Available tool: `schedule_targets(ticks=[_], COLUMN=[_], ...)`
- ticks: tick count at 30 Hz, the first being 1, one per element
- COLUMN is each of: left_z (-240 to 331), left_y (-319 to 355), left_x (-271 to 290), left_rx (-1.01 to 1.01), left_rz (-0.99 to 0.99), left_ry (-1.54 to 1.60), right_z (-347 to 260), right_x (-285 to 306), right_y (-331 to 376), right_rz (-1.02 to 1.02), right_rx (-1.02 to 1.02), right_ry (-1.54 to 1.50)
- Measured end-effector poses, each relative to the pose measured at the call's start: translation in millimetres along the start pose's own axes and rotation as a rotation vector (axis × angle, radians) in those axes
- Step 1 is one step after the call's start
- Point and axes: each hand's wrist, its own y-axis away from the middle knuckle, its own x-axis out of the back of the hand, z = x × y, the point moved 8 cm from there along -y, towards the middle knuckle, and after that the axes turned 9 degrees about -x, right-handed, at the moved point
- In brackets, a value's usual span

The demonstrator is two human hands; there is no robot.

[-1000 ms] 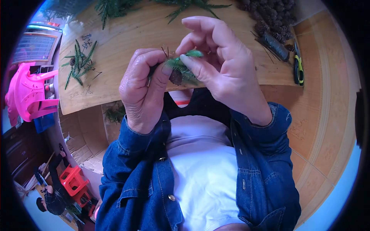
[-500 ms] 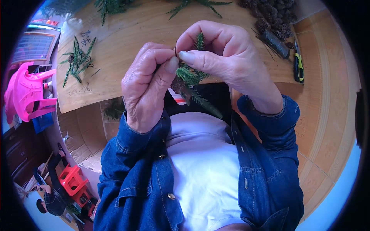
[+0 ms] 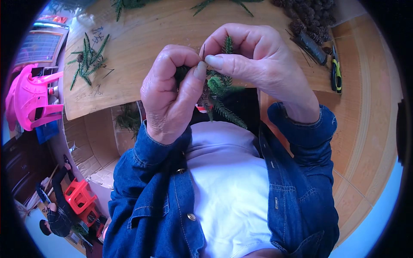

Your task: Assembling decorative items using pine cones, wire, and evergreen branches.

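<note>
In front of my chest, at the table's near edge, my left hand (image 3: 170,92) and my right hand (image 3: 264,64) meet fingertip to fingertip. Thumb and forefinger of both are closed in a pinch on a thin dark wire (image 3: 204,49), whose tip pokes up between them. Below and behind the fingers hangs a green artificial pine sprig (image 3: 229,113), its needled branches spreading down and to the right. One needled tip shows behind my right forefinger. Where the wire joins the sprig is hidden by my hands.
A finished-looking pine sprig (image 3: 88,60) with a small cone lies at the table's left. Pine cones (image 3: 307,17) are heaped at the back right, with a dark bundle of wires (image 3: 312,48) and green-handled scissors (image 3: 335,73) nearby. A cardboard box (image 3: 92,139) sits below left.
Both hands have shifted slightly to the right with the wire and sprig. The pinch holds, and the sprig has turned a little, its cone now less visible.
</note>
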Motion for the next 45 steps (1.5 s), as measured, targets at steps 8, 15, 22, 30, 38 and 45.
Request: schedule_targets(ticks=[8, 15, 22, 30, 38, 45], left_z=[-4.7, -1.1, -4.0, -10.5, -10.6, -10.3], left_y=[2.8, 3.4, 2.9, 2.5, 2.1, 2.5], left_x=[1.2, 1.5, 3.2, 4.9, 0.9, 2.2], left_rx=[0.007, 0.001, 0.024, 0.050, 0.022, -0.053], left_rz=[0.027, 0.007, 0.037, 0.058, 0.076, 0.062], left_ry=[0.083, 0.073, 0.150, 0.223, 0.356, 0.255], right_z=[4.1, 6.6, 0.5, 9.1, 12.5, 15.4], right_x=[-0.8, -4.1, -2.6, -3.3, -6.5, -5.2], right_y=[-3.4, -3.2, -6.7, -11.3, -11.9, -6.8], right_rz=[0.008, -0.036, -0.019, -0.035, -0.100, -0.018], right_rx=[0.037, -0.039, 0.076, -0.086, -0.086, 0.050], right_ry=[0.037, -0.039, -0.018, -0.052, -0.111, -0.187])
